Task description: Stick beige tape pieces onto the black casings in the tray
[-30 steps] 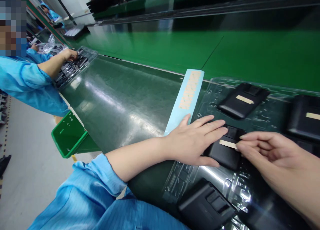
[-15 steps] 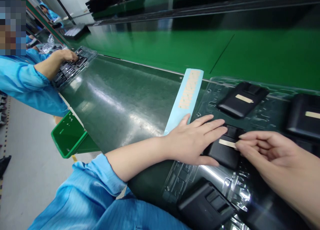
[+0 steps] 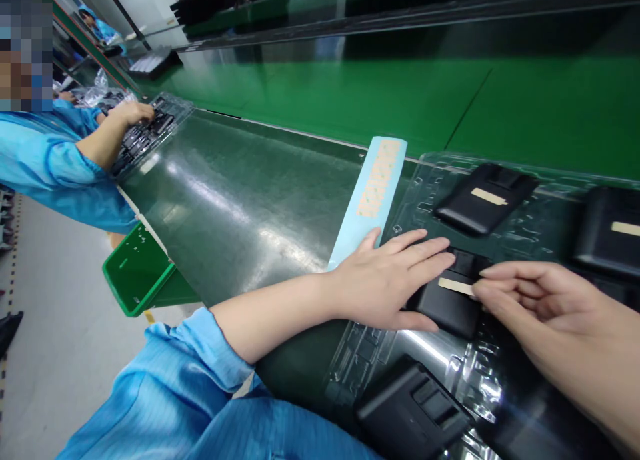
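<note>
A black plastic device (image 3: 450,313) lies in a clear plastic tray (image 3: 415,200), with a cream tape strip (image 3: 455,286) across its top face. My left hand (image 3: 390,277) rests palm down with fingers spread, its fingertips on the device's left side. Thumb and forefinger of my right hand (image 3: 530,307) are pinched on the strip's right end. Beyond them lies another black device (image 3: 485,200) bearing a similar strip. A light blue backing sheet (image 3: 375,193) with peach labels passes under my left hand's fingers.
At right is another black device with tape (image 3: 610,233); nearer me lies one without visible tape (image 3: 415,407). A green bin (image 3: 137,273) stands below the table's left edge. A co-worker's hand (image 3: 133,112) is over a tray of black parts (image 3: 140,140). A green belt (image 3: 350,107) runs behind.
My hands stay practically in place, the pinch still on the strip. The seam on the green belt has shifted right. The co-worker's arm has moved slightly.
</note>
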Demonstrator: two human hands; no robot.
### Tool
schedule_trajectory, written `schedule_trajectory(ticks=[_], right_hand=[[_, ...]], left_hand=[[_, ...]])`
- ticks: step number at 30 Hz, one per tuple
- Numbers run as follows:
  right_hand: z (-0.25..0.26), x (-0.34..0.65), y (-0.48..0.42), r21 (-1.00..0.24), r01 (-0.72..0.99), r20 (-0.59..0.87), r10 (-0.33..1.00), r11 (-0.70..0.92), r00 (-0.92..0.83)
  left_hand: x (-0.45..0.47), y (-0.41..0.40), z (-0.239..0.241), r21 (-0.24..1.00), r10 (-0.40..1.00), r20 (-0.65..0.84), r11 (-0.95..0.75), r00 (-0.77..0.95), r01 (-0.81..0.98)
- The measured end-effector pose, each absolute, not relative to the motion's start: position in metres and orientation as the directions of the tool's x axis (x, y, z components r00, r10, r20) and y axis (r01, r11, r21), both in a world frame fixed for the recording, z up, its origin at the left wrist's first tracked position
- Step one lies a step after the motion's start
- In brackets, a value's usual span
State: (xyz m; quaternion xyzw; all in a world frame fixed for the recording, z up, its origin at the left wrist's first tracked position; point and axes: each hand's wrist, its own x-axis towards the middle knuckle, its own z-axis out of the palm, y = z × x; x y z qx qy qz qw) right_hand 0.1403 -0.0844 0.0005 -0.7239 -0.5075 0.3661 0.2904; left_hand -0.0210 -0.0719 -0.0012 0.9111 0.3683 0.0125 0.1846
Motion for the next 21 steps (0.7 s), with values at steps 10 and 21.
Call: schedule_trajectory(ticks=[10, 21], right_hand=[[-0.049, 0.187, -0.107, -0.71, 0.697, 0.025, 0.985, -0.102, 0.17], [0.005, 0.137, -0.083, -0.806, 0.494, -0.248, 0.943, -0.327, 0.22]], left_hand=[[-0.021, -0.071, -0.003, 0.37, 0.674, -0.115, -0.653, 0.73, 0.661], [-0.022, -0.072, 0.0, 0.341, 0.674, -0.112, -0.664, 0.73, 0.666]])
